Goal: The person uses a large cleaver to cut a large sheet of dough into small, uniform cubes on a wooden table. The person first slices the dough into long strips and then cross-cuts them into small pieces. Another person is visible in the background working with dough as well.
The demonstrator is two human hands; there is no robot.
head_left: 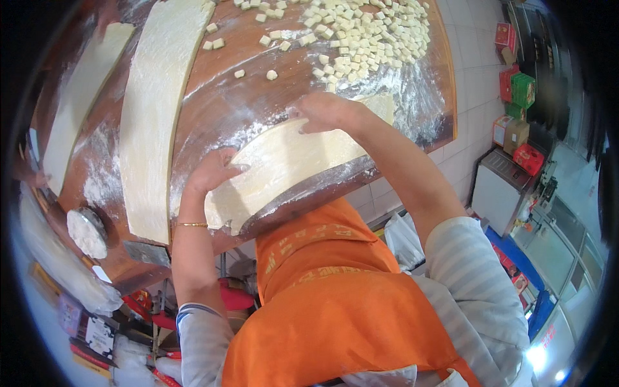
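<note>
A wide strip of rolled dough (285, 159) lies on the floured wooden table (232, 101) along its near edge. My left hand (213, 169) grips the strip's upper edge near its left end, thumb on top. Farther right, my right hand (321, 113) holds the same upper edge, fingers bent over it. A longer dough sheet (150, 121) lies to the left of my left hand. Beyond the right hand, many small dough cubes (367, 36) are heaped, with a few scattered to their left.
A co-worker's hands (107, 17) touch another dough strip (82, 101) at the far left. A bowl of flour (87, 232) and a flat metal scraper (147, 253) rest by the table's lower left edge. Boxes (522, 89) stand off to the right.
</note>
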